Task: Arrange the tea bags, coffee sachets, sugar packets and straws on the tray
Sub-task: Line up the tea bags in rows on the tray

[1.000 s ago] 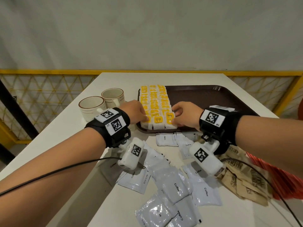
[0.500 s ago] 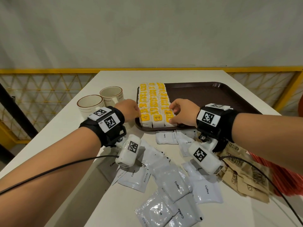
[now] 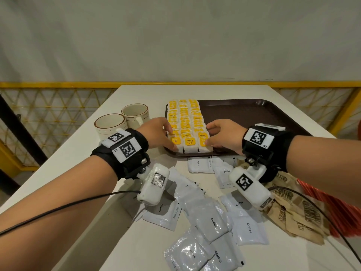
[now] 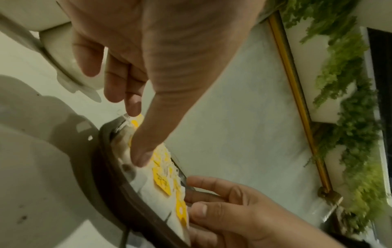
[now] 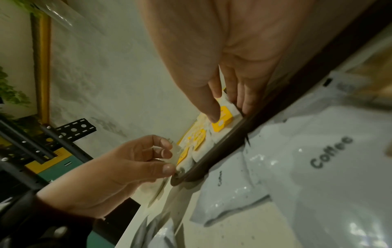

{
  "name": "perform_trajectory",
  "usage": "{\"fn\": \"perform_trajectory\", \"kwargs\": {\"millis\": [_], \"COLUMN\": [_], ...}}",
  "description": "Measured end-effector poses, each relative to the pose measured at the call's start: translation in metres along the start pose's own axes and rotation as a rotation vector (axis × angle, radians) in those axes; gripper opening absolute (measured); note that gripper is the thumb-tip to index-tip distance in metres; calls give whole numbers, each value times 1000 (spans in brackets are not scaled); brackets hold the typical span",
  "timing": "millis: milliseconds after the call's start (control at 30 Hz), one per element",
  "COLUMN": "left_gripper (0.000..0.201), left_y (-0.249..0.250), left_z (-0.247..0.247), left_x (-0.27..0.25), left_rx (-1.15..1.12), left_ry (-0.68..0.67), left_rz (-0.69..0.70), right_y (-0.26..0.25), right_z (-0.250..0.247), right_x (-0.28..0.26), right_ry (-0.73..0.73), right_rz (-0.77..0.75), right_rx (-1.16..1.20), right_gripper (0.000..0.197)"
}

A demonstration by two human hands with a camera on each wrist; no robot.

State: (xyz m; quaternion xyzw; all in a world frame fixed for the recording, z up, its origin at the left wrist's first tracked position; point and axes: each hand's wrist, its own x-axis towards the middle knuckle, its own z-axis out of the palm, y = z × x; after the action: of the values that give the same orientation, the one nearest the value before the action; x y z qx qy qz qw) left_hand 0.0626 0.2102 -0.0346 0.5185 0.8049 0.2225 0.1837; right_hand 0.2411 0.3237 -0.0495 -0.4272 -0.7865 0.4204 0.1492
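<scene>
Papery yellow-tagged tea bags (image 3: 186,132) (three rows) flanked by relaxed, straight-fingered hands touching them.

Your tea bags (image 3: 185,122) are sitting in rows on the tray's (image 3: 254,114) left end. Cups (image 3: 121,122) are standing left of it; coffee sachets (image 3: 207,214) are lying before it, sugar packets (image 3: 300,214) to their right.

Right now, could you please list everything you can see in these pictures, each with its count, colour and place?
tea bags: many, white with yellow tags, three columns on the tray's left side
tray: one, dark brown, far middle of the table
coffee sachets: many, white, loose on the near table
sugar packets: several, brown, near right
straws: a red bundle, right edge, partly hidden
mugs: two, cream, left of the tray
table: one, white
left hand: touches the left column
right hand: touches the right column
</scene>
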Motion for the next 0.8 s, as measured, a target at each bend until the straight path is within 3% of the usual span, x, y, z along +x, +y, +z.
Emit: {"fn": "perform_trajectory", "kwargs": {"millis": [233,367,500,667,733,800], "left_gripper": [64,71,94,60,66,80], "left_y": [-1,3,-21,10,8,-13], "left_z": [13,20,31,15,16,25], "left_x": [13,13,46,18,18,42], "left_rx": [-527,-566,-574,-532,-539,-558], "left_ry": [-16,-84,-73,-57,-57,-56], "left_rz": [-135,-151,-130,-167,-149,-119], "right_y": [-5,-8,-10,3,12,-5], "right_z": [9,20,15,10,8,5], "right_x": [10,16,16,47,60,40], "right_ry": [-8,-44,50,-52,-48,-14], "right_rz": [60,96,155,80,70,62], "right_rx": [75,60,90,65,30,50], "right_gripper": [63,64,60,71,59,24]}}
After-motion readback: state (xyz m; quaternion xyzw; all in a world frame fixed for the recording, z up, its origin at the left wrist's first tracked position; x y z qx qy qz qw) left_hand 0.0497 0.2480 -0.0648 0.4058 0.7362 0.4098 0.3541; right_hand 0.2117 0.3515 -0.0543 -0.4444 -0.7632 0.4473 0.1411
